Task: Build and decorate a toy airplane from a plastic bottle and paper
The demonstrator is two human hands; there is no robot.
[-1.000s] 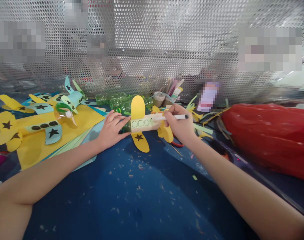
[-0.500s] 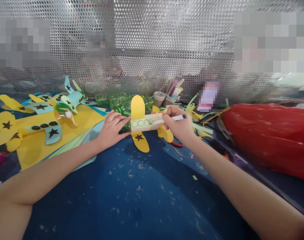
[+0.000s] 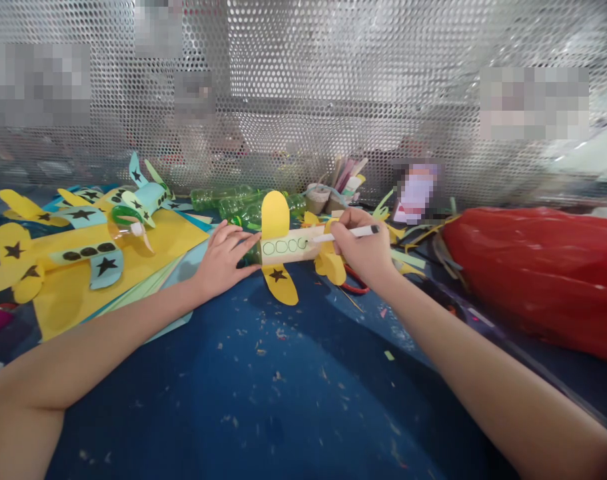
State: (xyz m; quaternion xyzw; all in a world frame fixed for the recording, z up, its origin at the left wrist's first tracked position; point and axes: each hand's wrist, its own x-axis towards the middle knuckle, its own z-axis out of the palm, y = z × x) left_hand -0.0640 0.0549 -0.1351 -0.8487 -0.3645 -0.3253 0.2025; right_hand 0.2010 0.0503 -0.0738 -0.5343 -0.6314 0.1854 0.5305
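A toy airplane (image 3: 294,252) made from a green plastic bottle lies across the middle, with yellow paper wings and a pale paper band. Black outlined circles run in a row along the band, and a black star marks the lower wing (image 3: 279,283). My left hand (image 3: 229,257) grips the plane's left end between thumb and fingers. A white marker (image 3: 346,234) is pinched in my right hand (image 3: 364,245), its tip at the rightmost circle. The yellow tail (image 3: 330,263) sits just under that hand, partly covered by it.
Finished-looking bottle planes (image 3: 78,253) rest on yellow and blue paper sheets at left. Behind are green bottles (image 3: 228,199), a cup (image 3: 317,197) of sticks and a phone (image 3: 417,193). A red bag (image 3: 538,273) bulges at right. Paper scraps dot the blue table (image 3: 263,400).
My right hand and the marker have shifted slightly right, and the rightmost circle's outline is longer. The left hand and the plane have stayed put.
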